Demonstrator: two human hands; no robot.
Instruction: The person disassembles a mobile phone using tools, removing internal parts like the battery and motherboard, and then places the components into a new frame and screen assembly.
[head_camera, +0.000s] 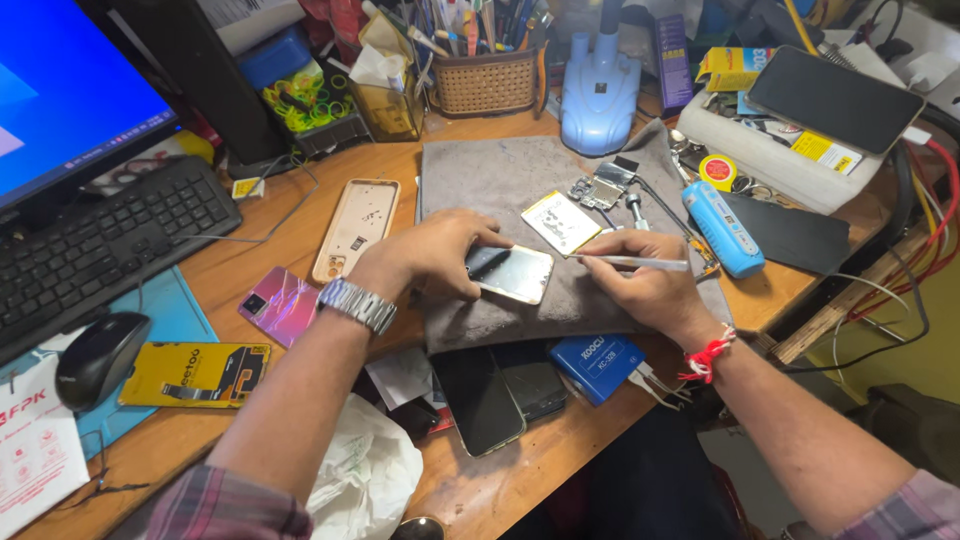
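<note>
Two hands, L hand (435, 255) pinning phone (510, 273), R hand (640, 285) w/ tool (640, 263)

Lit blue monitor screen (60, 95) far left above the keyboard; large dark tablet screen (835, 98) far right on a white box, with a yellow carton (732, 66) and a purple box (672, 60) just left of it. Near left: flat yellow-and-black package (195, 373) beside the mouse, white packet with red print (35, 445) at the left edge, blue box with white label (597, 365) near centre. Two dark phone screens (495, 395) lie near centre, and the left hand (440, 255) holds down a small phone with a reflective screen (510, 273) on the grey mat.
</note>
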